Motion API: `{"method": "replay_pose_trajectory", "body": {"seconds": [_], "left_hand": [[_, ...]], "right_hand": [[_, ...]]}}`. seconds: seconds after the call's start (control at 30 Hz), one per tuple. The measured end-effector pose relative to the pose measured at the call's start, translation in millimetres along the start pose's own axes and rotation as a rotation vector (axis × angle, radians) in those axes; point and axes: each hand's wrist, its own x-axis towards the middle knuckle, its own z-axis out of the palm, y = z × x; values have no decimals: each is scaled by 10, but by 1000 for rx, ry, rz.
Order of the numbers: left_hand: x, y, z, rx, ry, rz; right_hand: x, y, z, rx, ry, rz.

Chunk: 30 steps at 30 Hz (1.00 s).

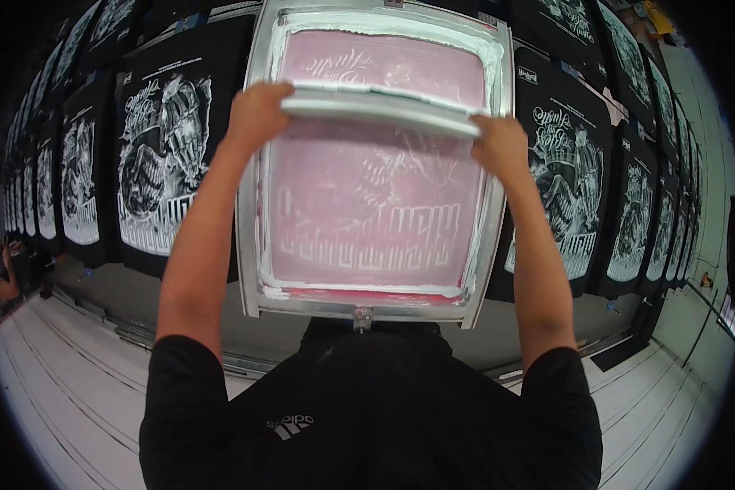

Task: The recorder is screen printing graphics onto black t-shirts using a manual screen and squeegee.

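Note:
A long pale squeegee (384,111) spans the upper part of a screen-printing frame (498,204). Gripping its left end is my left hand (259,116), fingers closed. My right hand (501,147) is closed round the other end, slightly nearer to me. The squeegee tilts a little, its right end lower in view. Pink mesh (367,163) fills the metal frame, with a faint stencil of lettering and artwork. Thick white ink (384,31) lies along the far edge and runs down both sides. Whether the squeegee's blade touches the mesh, I cannot tell.
Black shirts with white prints lie in rows to the left (163,147) and right (563,163). A metal clamp (363,317) sits at the frame's near edge. Another person (8,269) is at the far left. A pale wall (719,188) stands on the right.

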Motion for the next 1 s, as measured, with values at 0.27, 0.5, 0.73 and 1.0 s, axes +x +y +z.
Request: {"method": "replay_pose_trajectory", "body": {"seconds": [0.27, 0.5, 0.73, 1.0], "left_hand": [[1658, -314, -230, 26, -116, -41], [1211, 139, -776, -210, 820, 205], [-2408, 1179, -407, -806, -1161, -285], [-3631, 2077, 262, -1293, -878, -751]], "right_hand": [[1812, 593, -240, 13, -16, -53], [2219, 552, -736, 231, -150, -76], [2478, 696, -523, 114, -280, -187], [2540, -162, -353, 178, -100, -259]]}}
